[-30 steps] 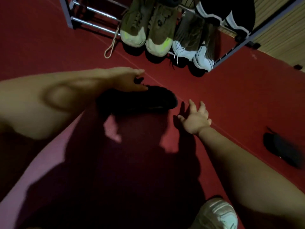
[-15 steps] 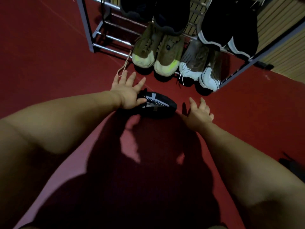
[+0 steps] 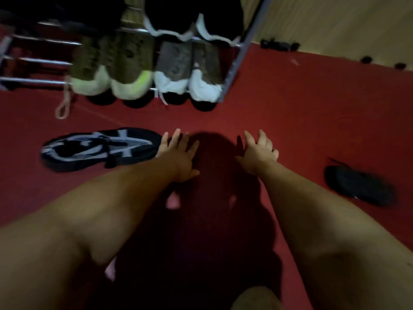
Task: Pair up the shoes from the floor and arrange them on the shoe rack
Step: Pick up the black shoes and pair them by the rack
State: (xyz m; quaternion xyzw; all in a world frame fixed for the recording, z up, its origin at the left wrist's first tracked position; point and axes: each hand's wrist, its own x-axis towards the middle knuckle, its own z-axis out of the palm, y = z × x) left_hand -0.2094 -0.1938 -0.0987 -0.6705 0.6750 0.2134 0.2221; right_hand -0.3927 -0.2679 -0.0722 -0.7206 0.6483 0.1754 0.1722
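A black shoe with white stripes lies on its side on the red floor, left of centre. My left hand hovers just right of its toe with fingers spread, holding nothing. My right hand is also spread and empty, over the floor at centre right. A second black shoe lies on the floor at the right. The metal shoe rack stands at the top, its lowest shelf holding an olive pair with yellow-green toes and a grey pair with white toes.
Dark shoes with white soles sit on the rack's upper shelf. A loose lace hangs from the olive pair onto the floor. A pale wall borders the red floor at the upper right, with small dark objects along it.
My left hand let go of the striped black shoe, which now lies on the floor to its left. The view swung right, bringing the second black shoe into fuller view.
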